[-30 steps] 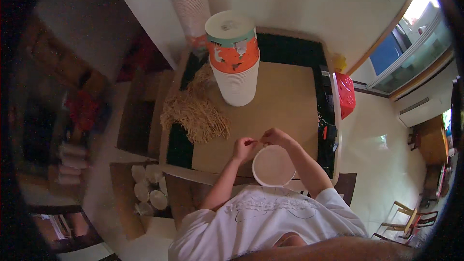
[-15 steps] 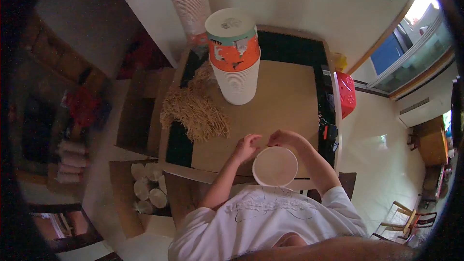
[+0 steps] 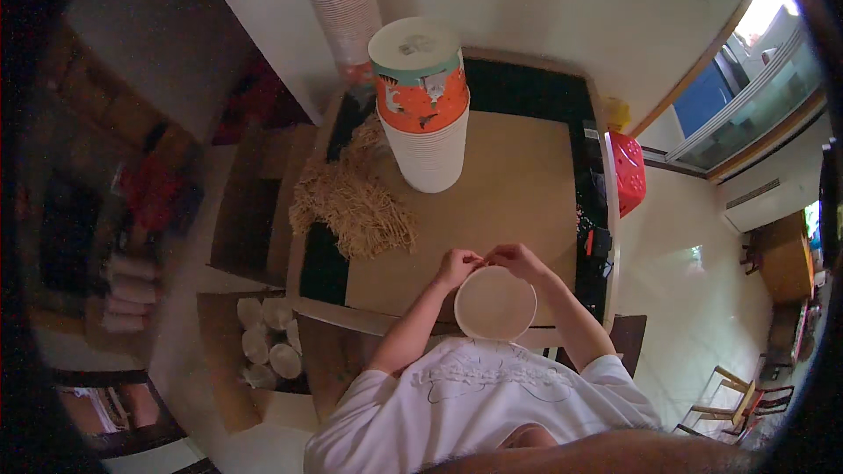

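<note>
A white round paper bucket [image 3: 496,305] stands against my shirt at the table's near edge, its open mouth toward me. Both hands meet at its far rim. My left hand [image 3: 457,269] is closed, its fingertips pinched beside the rim. Just right of it, my right hand [image 3: 518,262] is closed too, fingers bent down over the rim. What the fingertips hold is too small to make out. A tangled heap of tan cords [image 3: 356,211] lies to the left on the table. Beyond it rises a tall stack of nested paper buckets [image 3: 428,149], topped by an orange-and-green printed one.
Cardboard [image 3: 518,184] covers the middle of the table. Another bucket stack [image 3: 344,13] stands by the wall. At the lower left, an open carton [image 3: 230,377] holds several white buckets. A red plastic basket [image 3: 627,174] sits beyond the table's right edge, near small dark items [image 3: 599,241].
My left hand has moved right to join the right hand at the bucket's far rim, and its spread fingers have closed. My right hand has shifted slightly.
</note>
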